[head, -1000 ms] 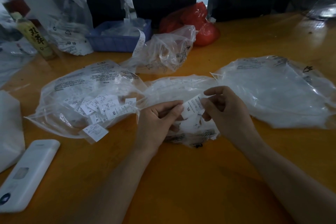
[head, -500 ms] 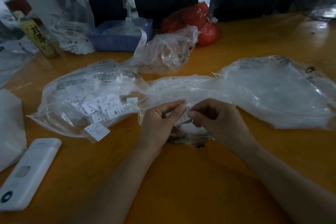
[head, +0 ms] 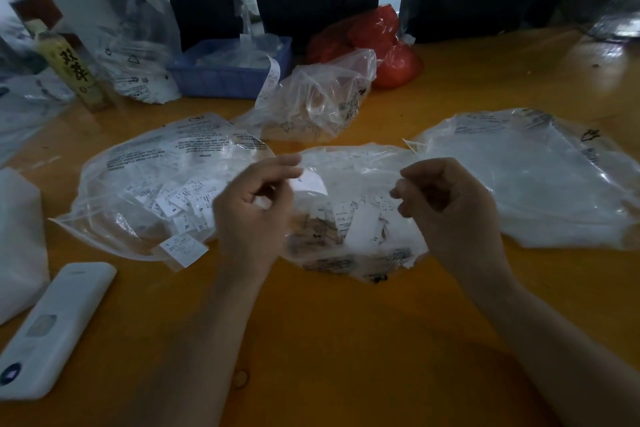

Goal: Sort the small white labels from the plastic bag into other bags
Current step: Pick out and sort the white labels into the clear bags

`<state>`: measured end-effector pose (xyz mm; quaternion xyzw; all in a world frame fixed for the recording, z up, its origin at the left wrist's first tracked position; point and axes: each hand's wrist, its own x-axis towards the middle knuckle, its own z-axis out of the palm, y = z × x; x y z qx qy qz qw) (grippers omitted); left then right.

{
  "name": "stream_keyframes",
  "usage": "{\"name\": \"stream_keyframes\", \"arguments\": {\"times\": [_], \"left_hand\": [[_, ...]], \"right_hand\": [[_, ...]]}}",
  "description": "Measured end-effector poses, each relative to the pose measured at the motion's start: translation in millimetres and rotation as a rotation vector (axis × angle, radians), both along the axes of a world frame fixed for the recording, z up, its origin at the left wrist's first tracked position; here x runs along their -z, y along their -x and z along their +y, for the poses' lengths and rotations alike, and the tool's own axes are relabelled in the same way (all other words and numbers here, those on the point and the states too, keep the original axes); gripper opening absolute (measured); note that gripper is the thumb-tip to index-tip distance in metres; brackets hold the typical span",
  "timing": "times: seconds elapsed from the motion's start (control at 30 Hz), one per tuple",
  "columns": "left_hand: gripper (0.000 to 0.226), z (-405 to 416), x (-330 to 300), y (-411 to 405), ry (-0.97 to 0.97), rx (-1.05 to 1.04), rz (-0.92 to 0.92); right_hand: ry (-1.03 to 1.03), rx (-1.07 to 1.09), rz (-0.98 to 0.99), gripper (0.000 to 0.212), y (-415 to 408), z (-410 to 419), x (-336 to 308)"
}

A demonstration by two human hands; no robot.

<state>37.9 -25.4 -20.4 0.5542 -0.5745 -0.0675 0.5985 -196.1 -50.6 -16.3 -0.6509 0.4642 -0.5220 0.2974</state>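
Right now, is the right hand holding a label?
No: the right hand has curled fingers with nothing visible in them, while the left hand pinches a white label.

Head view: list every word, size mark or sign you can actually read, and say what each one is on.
"XL": a small label inside the left clear bag.
"S": another label in that bag.
Two large Chinese characters, too blurred to give: the bottle.
Recycling triangle: the upright bag behind.
Warning print on the left clear bag: too small to read.
Label pinched in the left hand: blurred.
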Motion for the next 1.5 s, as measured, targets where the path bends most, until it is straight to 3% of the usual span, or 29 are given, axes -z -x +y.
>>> {"name": "stream_keyframes", "arguments": {"times": [0.1, 0.23, 0.43, 0.6, 0.7, 0.77, 0.87, 0.97, 1.03, 1.2, 1.37, 1.5], "left_hand": [[0.020, -3.3, -5.7, -33.6, -0.048, -0.292, -0.253], [0.020, -6.2, -3.6, -69.2, -0.358, -0.524, -0.442], [0.032, -6.3, 3.2, -79.8, -0.617, -0.696, -0.560], [0.043, -10.5, 6.4, -71.8, -0.742, -0.734, -0.595], [0.040, -10.4, 8.6, -64.6, -0.706, -0.737, -0.637], [0.041, -10.5, 9.7, -58.9, -0.631, -0.716, -0.649], [0.046, -9.7, 8.7, -45.7, -0.426, -0.614, -0.598], [0.044, -9.1, 6.7, -22.7, -0.199, -0.413, -0.538], [0.044, -8.2, 7.5, -4.0, -0.148, -0.211, -0.483], [0.040, 0.4, 16.0, 30.3, -0.237, 0.275, -0.132], [0.049, 5.7, 19.0, 40.7, -0.455, 0.462, 0.173], [0.051, 4.7, 18.4, 41.9, -0.547, 0.473, 0.243]], "right_hand": [[0.117, 0.077, 0.057, 0.008, 7.5, -2.3, -7.7], [0.134, 0.199, 0.176, 0.007, 24.0, -13.1, -14.2], [-0.031, 0.427, 0.735, 0.021, 60.0, -37.4, -11.4], [-0.302, 0.440, 1.002, 0.048, 83.6, -46.6, -14.6], [-0.379, 0.350, 1.100, 0.034, 85.3, -46.9, -10.9], [-0.321, 0.373, 1.098, 0.022, 85.1, -48.3, -9.0], [-0.193, 0.456, 0.996, 0.022, 85.4, -49.2, -11.8], [-0.009, 0.537, 0.859, 0.025, 83.3, -48.7, -13.0], [0.059, 0.536, 0.693, 0.024, 77.6, -47.4, -13.8], [0.043, 0.189, 0.217, 0.009, 38.1, -24.7, -8.4], [0.175, -0.135, 0.324, 0.028, 0.6, -6.1, 8.4], [0.227, -0.248, 0.338, 0.043, -9.9, -6.8, 15.9]]}}
